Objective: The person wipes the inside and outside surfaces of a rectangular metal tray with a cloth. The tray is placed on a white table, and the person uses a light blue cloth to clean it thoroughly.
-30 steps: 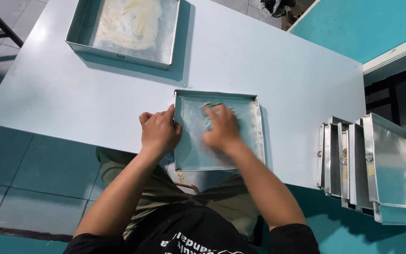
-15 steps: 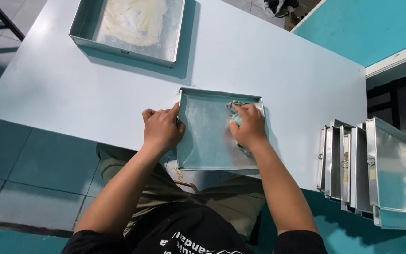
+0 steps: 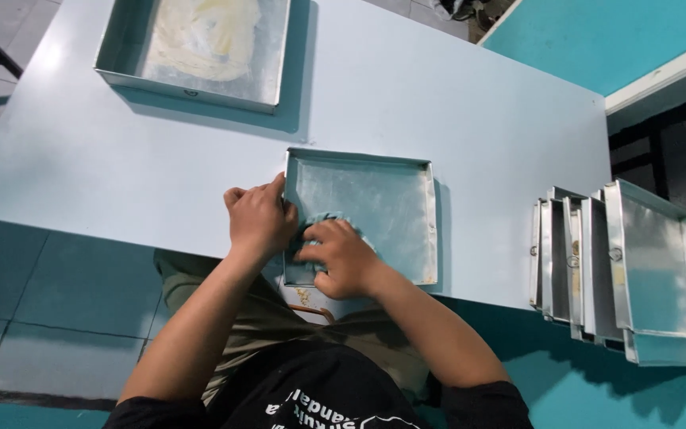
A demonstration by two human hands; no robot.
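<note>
A square metal baking pan lies on the pale table's near edge in front of me. My left hand grips the pan's left rim, thumb over the wall. Inside the pan, at its near left corner, my right hand presses a small teal cloth against the bottom; most of the cloth is hidden under the fingers.
A larger metal tray smeared with pale yellow grease sits at the table's far left. Several metal pans stand on edge in a row at the right end of the table. A teal wall and tiled floor surround it.
My right hand with the cloth has slid from the pan's far right corner to its near left corner, close to my left hand, which kept its hold on the rim.
</note>
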